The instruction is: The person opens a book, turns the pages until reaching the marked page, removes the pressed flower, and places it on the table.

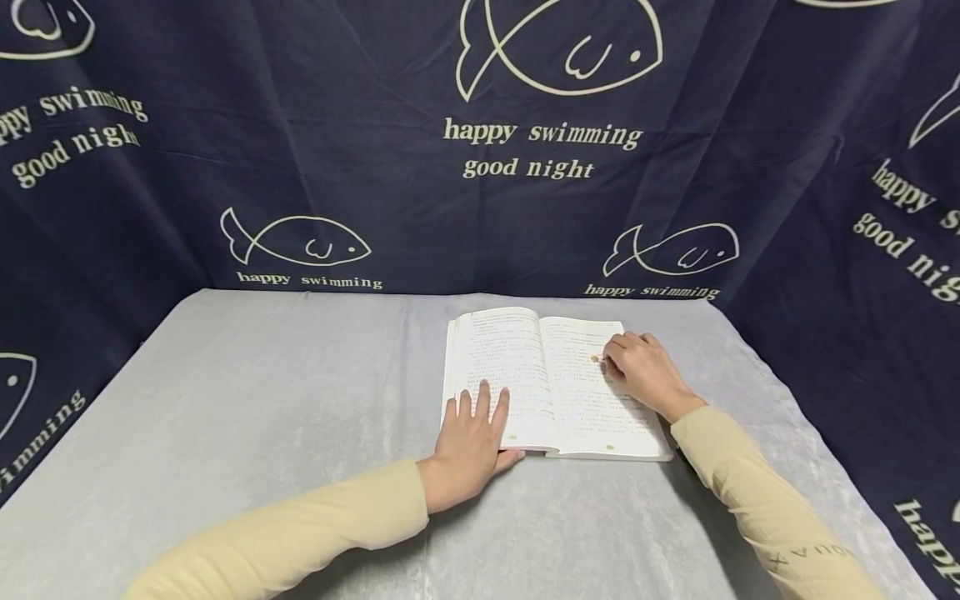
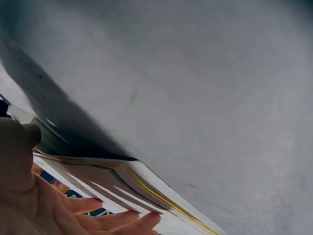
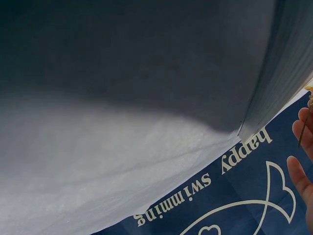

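An open book (image 1: 585,392) with printed pages lies on the table, its bottom edge towards me. My left hand (image 1: 468,446) rests on the lower left page with its fingers straight and spread, the thumb by the bottom edge. In the left wrist view the fingertips (image 2: 132,218) touch the page. Over the upper right page, my right hand (image 1: 641,371) pinches a small dried yellow flower (image 1: 595,358). The right wrist view shows the flower (image 3: 309,89) at its right edge, with a thin brown stem (image 3: 303,129) beside the fingers.
A light grey cloth covers the table (image 1: 300,400). Behind it and at both sides hangs a dark blue curtain (image 1: 405,100) with white fish outlines and lettering. The book's page block (image 3: 279,83) rises close by in the right wrist view.
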The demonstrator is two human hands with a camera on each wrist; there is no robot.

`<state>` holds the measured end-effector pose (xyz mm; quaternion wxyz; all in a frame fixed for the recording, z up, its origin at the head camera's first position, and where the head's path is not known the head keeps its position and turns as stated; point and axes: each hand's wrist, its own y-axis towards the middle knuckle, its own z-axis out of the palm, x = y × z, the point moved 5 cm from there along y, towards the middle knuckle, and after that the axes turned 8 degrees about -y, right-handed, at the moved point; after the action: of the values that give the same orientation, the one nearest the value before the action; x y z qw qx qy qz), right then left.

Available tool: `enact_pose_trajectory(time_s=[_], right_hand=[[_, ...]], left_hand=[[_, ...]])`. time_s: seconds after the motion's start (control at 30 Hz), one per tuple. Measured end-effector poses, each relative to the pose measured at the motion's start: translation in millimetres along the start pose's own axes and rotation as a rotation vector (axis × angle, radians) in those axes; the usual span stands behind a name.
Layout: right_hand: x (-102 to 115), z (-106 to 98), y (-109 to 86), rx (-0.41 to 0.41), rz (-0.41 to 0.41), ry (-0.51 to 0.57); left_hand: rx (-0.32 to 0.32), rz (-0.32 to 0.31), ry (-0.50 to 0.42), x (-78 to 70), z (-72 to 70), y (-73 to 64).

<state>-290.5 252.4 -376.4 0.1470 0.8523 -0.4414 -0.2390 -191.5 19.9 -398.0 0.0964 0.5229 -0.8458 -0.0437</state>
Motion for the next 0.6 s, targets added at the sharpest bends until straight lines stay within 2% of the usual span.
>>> enact_pose_trajectory(time_s=[0.17,0.3,0.6], right_hand=[[-5,-1,-3.0,-0.002,0.015,-0.002],[-9,-2,-6.2,-0.010,0.026,-0.007],[-21,-6,-15.2,-0.055,0.044,0.002]], left_hand=[[0.038,-0.006,-0.069,2.5,0.8,0.2],[0.077,-0.036,-0.083,5.4,2.6,0.1],[0.096,-0.091,-0.095,10.4,3.0,-1.4]])
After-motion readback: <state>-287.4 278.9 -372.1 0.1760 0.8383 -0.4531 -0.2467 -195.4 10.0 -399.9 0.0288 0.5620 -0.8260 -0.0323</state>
